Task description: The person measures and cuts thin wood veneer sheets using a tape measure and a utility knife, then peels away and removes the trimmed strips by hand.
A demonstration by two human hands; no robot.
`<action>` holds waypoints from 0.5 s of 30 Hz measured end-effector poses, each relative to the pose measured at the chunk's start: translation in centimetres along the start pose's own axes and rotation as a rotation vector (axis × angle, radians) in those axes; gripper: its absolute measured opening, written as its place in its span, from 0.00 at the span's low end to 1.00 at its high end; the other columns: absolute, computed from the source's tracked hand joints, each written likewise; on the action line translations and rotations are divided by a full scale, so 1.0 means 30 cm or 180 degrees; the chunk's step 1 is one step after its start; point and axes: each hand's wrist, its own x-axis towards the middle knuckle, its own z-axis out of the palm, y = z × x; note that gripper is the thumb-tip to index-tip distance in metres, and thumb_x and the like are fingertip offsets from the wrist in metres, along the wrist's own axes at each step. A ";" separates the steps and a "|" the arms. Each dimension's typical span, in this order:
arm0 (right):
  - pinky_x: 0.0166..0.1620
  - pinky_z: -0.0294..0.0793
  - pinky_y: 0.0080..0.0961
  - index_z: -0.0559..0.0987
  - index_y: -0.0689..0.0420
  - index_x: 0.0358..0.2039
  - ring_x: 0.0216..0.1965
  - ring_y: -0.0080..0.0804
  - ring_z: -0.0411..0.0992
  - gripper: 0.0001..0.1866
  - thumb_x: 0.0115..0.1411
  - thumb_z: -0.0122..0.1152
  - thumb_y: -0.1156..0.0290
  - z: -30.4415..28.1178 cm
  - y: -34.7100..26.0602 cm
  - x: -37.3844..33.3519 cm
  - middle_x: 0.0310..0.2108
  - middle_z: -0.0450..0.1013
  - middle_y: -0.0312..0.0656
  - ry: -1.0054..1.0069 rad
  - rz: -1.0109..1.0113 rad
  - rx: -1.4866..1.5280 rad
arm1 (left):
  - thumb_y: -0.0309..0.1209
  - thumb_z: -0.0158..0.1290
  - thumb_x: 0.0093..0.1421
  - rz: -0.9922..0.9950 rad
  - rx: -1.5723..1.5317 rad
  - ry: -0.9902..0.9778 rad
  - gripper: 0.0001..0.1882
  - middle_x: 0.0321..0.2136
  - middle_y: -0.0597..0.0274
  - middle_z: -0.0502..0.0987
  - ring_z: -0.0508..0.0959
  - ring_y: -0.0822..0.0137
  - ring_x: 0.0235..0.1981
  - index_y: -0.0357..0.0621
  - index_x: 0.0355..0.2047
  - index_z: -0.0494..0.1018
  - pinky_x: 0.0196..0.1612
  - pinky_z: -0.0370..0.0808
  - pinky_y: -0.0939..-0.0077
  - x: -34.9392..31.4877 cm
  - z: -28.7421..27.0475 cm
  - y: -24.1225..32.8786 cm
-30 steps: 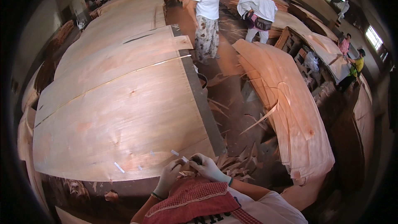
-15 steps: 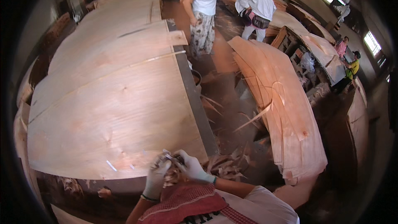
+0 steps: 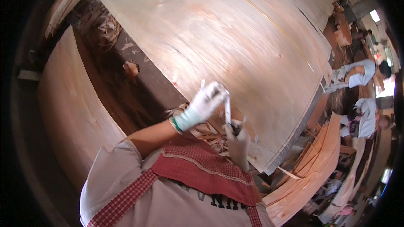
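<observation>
Both my hands wear pale work gloves and are over the near edge of a large wood veneer sheet [image 3: 252, 54]. My left hand [image 3: 204, 103] is closed, pinching the upper end of a white tape strip [image 3: 227, 108]. The strip runs down, stretched between my hands. At its lower end my right hand [image 3: 238, 143] is closed round a small dark object [image 3: 235, 128], whose kind I cannot make out. Short white tape pieces [image 3: 202, 84] stick to the veneer near its edge, several of them around my hands.
A curved stack of reddish veneer sheets [image 3: 311, 168] is at the lower right. Another veneer sheet [image 3: 84, 105] lies at the left, beyond a dark gap with wood scraps [image 3: 110, 29]. Two people [image 3: 360, 73] stand at the far right.
The view has swung and tilted, so the sheet now slants across it. My hands have drawn apart, and the white strip now stretches between them.
</observation>
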 end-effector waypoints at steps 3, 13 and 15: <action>0.31 0.70 0.21 0.79 0.59 0.37 0.24 0.20 0.69 0.09 0.62 0.60 0.67 0.177 -0.063 0.122 0.21 0.73 0.39 -0.0260 -0.0406 0.0531 | 0.27 0.49 0.66 -0.0054 -0.0387 0.0240 0.04 0.32 0.65 0.75 0.74 0.76 0.34 0.41 0.39 0.69 0.41 0.74 0.80 0.094 -0.265 0.093; 0.34 0.75 0.17 0.71 0.66 0.52 0.29 0.16 0.73 0.17 0.65 0.57 0.72 0.315 -0.832 0.270 0.30 0.77 0.39 -0.3108 -0.0868 0.1282 | 0.29 0.48 0.67 0.1475 0.0820 0.2135 0.06 0.32 0.65 0.75 0.73 0.76 0.33 0.41 0.40 0.73 0.38 0.71 0.82 0.253 -0.663 0.686; 0.26 0.71 0.18 0.73 0.61 0.48 0.23 0.16 0.72 0.13 0.63 0.59 0.74 0.318 -0.913 0.273 0.26 0.76 0.37 -0.2873 -0.1536 0.1828 | 0.28 0.47 0.68 0.2137 0.0665 0.2484 0.09 0.37 0.60 0.78 0.78 0.72 0.37 0.38 0.43 0.73 0.42 0.74 0.80 0.275 -0.677 0.792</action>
